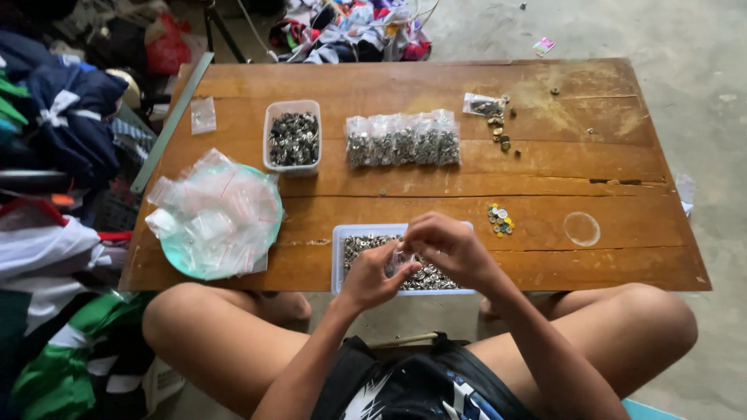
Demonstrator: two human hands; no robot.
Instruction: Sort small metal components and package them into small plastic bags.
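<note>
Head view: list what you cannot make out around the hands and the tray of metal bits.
- What the left hand and right hand pinch: only a clear scrap shows in the head view; fingers cover the rest.
- The near tray: its middle lies under both hands.
- The metal pieces: too small to tell their kind.
- The row of filled bags: their number blurs together.
- The cloth piles: cut off by the left edge.

Worn, matt wooden table [545, 167]; clear plastic tub [339, 257] of shiny metal snaps [424, 278]; glossy plastic bags [214, 210] at nine o'clock.
</note>
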